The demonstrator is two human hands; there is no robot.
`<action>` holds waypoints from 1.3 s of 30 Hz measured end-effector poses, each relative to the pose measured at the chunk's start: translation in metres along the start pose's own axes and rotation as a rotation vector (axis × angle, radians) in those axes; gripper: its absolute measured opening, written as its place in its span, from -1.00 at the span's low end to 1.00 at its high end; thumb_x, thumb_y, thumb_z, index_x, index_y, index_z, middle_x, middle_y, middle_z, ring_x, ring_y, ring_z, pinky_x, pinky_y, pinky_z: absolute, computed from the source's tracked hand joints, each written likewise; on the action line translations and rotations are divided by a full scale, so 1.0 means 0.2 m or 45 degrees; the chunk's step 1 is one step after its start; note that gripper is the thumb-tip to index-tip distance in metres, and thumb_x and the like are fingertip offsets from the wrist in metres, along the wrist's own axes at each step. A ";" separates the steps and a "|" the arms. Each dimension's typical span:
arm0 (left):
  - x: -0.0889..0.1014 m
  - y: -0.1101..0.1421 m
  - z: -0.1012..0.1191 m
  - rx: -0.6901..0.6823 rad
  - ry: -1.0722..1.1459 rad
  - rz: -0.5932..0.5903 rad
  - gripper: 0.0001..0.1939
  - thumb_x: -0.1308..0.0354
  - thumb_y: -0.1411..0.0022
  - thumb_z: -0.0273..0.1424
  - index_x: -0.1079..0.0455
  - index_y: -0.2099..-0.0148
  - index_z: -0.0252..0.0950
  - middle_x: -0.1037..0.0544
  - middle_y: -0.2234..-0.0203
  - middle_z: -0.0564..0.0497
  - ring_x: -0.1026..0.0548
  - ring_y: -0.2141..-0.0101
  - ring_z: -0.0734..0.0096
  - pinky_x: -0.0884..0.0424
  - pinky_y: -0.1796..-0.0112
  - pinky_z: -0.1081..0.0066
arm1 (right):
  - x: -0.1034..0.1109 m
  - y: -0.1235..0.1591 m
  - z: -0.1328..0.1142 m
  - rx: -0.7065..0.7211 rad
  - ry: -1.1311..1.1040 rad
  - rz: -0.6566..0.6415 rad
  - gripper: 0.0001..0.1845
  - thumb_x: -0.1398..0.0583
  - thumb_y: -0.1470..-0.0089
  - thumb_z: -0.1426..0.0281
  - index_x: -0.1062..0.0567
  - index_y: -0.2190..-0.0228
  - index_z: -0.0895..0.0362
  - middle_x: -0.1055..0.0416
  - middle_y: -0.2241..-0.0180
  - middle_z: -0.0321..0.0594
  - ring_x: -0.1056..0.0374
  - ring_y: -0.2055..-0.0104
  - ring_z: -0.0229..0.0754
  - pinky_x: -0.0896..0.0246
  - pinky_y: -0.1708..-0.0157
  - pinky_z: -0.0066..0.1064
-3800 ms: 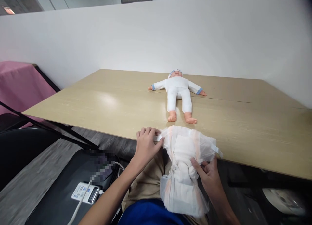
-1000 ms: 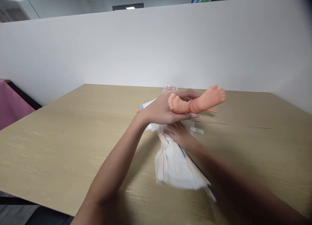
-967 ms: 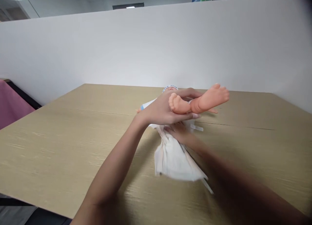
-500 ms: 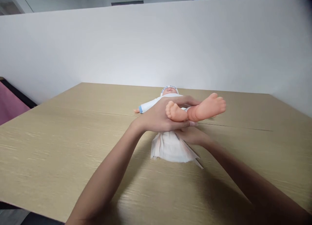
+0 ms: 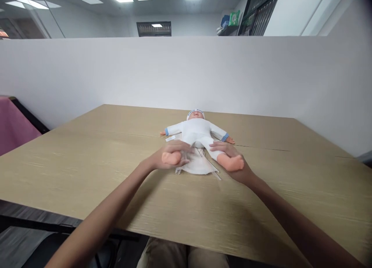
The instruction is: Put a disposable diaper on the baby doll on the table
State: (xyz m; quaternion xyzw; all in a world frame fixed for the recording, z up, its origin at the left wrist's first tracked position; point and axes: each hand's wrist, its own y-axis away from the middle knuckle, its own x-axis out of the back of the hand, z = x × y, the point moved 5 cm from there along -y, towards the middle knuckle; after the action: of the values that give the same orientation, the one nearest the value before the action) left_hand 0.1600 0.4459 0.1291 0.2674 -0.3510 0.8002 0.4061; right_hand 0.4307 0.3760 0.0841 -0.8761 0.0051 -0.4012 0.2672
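A baby doll (image 5: 195,128) in a white suit with blue cuffs and a lettered headband lies on its back, head toward the wall, arms spread. Its legs are apart, with the bare feet facing me. My left hand (image 5: 165,153) is curled round the leg on the left, its fingertips slightly blurred. Around the other leg, my right hand (image 5: 240,171) has its fingers over the top, beside the foot (image 5: 231,162). Under the doll's bottom a white diaper (image 5: 200,167) lies spread out, and one of its tabs shows by the doll's side at left.
The wooden table (image 5: 87,163) extends to a low white partition (image 5: 145,74) behind the doll. Pink cloth (image 5: 16,124) on a black frame stands past the table's left edge. A dark chair (image 5: 43,252) is below, at the near left.
The doll's feet, held close together and raised by my left hand, are now lower and apart. My right hand has come from beneath onto the right-side leg. The view has tilted up.
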 end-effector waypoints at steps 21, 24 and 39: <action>-0.16 0.17 -0.16 0.045 -0.347 -0.326 -0.64 -0.07 -0.52 -0.36 -0.54 -0.24 -0.24 -0.57 -0.29 -0.20 -0.38 -0.41 -0.03 -0.34 -0.39 0.02 | -0.09 0.13 0.08 0.126 0.238 -0.358 -0.51 -0.07 -0.51 0.26 -0.49 -0.36 -0.07 -0.51 -0.29 -0.08 -0.46 -0.33 0.05 -0.48 -0.26 -0.05; -0.22 0.15 -0.11 0.147 -0.526 -0.215 -0.36 -0.33 -0.34 0.01 -0.45 -0.29 -0.28 -0.55 -0.20 -0.27 -0.43 -0.25 -0.23 -0.41 -0.26 -0.08 | -0.20 0.16 0.01 0.151 0.479 -0.278 -0.30 -0.28 -0.37 0.02 -0.44 -0.41 -0.01 -0.46 -0.27 0.10 -0.38 -0.35 0.26 -0.43 -0.26 0.12; -0.06 -0.13 -0.25 0.322 -0.417 0.228 -0.69 -0.09 -0.51 -0.20 -0.55 -0.09 -0.20 -0.56 -0.13 -0.16 -0.50 -0.09 -0.01 -0.41 -0.21 0.00 | -0.12 -0.17 0.12 -0.019 0.148 0.082 -0.65 -0.10 -0.45 0.25 -0.67 0.06 0.06 -0.56 -0.04 -0.02 -0.49 -0.11 0.09 -0.39 -0.19 -0.09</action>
State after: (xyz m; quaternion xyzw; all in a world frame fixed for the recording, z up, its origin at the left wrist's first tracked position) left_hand 0.1799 0.4902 0.0994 0.4104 -0.3316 0.8166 0.2343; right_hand 0.4236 0.4215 0.0705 -0.8527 0.0519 -0.4426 0.2725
